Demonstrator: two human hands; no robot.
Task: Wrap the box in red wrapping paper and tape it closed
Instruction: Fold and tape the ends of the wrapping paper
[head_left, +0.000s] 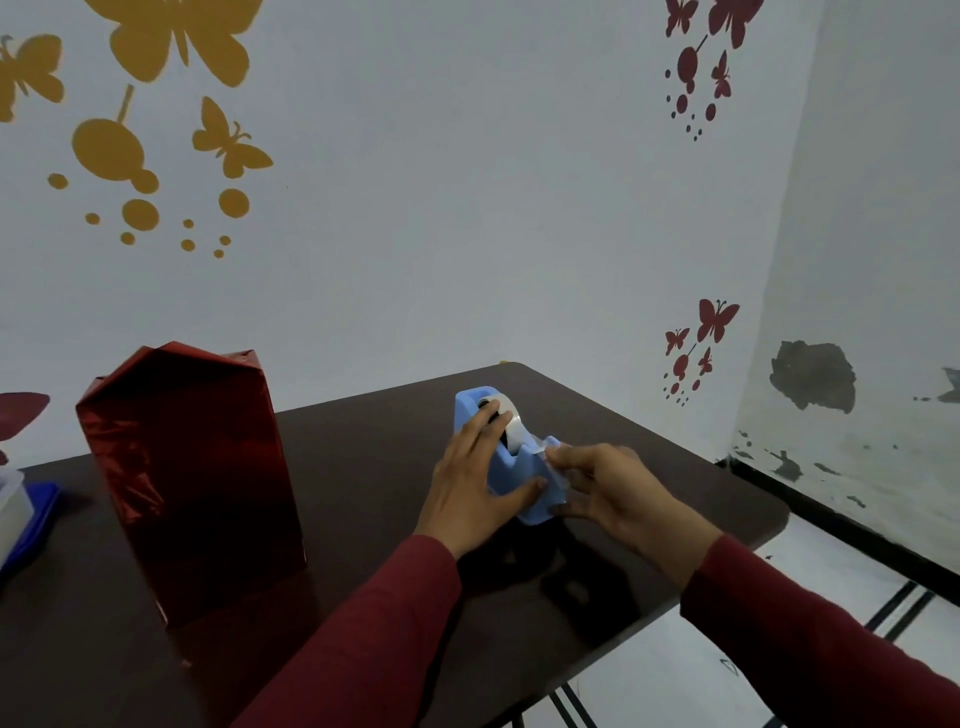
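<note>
The box wrapped in shiny red paper (192, 478) stands upright on the dark table (363, 649) at the left, its top paper folded up loosely into a peak. To its right sits a light blue tape dispenser (514, 467) holding a roll of clear tape (506, 421). My left hand (475, 483) rests on the dispenser's near side, fingers straight over the roll and thumb against the base. My right hand (605, 486) pinches the tape end at the dispenser's cutter.
A blue lid and a white container (21, 509) sit at the table's far left edge. The table's right edge and rounded corner (774, 514) lie close to my right hand, with white floor beyond. Walls with butterfly decals stand behind.
</note>
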